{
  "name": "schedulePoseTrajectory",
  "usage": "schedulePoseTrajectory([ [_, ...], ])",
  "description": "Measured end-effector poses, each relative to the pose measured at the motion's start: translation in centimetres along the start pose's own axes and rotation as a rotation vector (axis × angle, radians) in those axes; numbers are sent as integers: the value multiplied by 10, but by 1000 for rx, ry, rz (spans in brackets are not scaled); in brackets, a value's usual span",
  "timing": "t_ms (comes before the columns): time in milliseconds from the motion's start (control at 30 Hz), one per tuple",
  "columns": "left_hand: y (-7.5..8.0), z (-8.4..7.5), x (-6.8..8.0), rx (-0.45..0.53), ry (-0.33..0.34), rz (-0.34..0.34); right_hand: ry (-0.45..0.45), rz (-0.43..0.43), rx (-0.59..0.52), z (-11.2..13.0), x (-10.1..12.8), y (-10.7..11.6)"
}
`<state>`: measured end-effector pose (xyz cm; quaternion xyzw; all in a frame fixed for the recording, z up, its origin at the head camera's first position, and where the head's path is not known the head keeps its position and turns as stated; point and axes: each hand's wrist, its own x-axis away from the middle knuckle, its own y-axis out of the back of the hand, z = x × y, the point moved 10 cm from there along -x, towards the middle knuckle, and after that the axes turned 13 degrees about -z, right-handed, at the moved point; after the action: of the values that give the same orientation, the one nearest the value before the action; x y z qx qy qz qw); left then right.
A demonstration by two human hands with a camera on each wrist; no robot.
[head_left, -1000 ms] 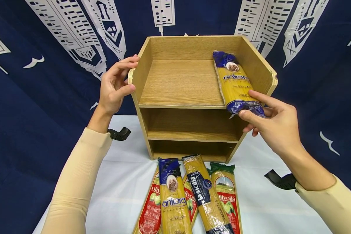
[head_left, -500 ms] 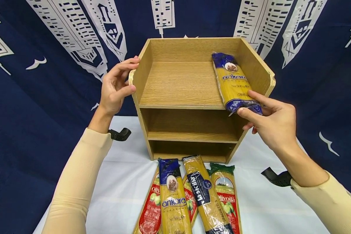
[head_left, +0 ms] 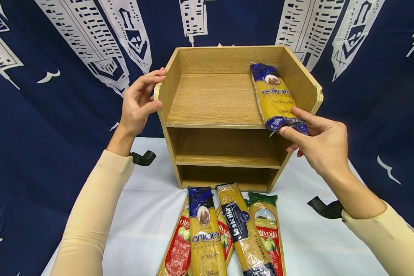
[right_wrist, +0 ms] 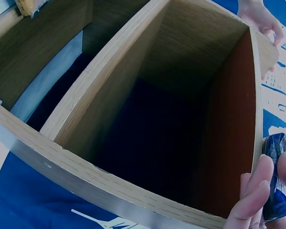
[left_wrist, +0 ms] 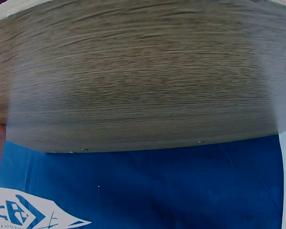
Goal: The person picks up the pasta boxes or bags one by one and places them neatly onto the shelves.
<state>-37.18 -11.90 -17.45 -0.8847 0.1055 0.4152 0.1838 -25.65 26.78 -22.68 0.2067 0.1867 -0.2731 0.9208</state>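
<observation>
A wooden shelf unit (head_left: pixel 207 153) with open tiers stands on a white table. A blue and yellow Ankara spaghetti packet (head_left: pixel 275 100) lies on the top tier by the right wall. My right hand (head_left: pixel 298 128) pinches its near blue end (right_wrist: pixel 278 191) at the shelf's front edge. My left hand (head_left: pixel 148 92) holds the top front corner of the left side panel (left_wrist: pixel 143 76), thumb on the front edge, fingers over the top. The right wrist view looks into the shelf's tiers (right_wrist: pixel 181 119).
Several spaghetti packets lie side by side on the table in front of the shelf: an Ankara packet (head_left: pixel 205 234), a La Sicilia packet (head_left: pixel 243 232) and red Olivoila packets (head_left: pixel 270 234). A dark blue curtain with white buildings (head_left: pixel 55 76) hangs behind.
The right hand has slid the packet slightly further back onto the top tier. The left hand stays on the shelf's left corner.
</observation>
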Motion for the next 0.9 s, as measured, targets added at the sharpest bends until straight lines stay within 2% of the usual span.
schedulePoseTrajectory([
  [167, -2, 0, -1, -15, -30, 15, 10, 4, -20, -1, 5, 3],
  [567, -1, -2, 0, -7, -38, 4, 77, -41, -25, 11, 31, 25],
  [700, 0, -2, 0, -4, -41, 6, 87, -61, -135, 19, 44, 33],
  [800, 0, -2, 0, 0, -44, 8, 94, -50, -307, 23, 55, 36],
  [900, 0, -1, 0, 8, -41, 7, 118, -11, -425, 25, 67, 35],
])
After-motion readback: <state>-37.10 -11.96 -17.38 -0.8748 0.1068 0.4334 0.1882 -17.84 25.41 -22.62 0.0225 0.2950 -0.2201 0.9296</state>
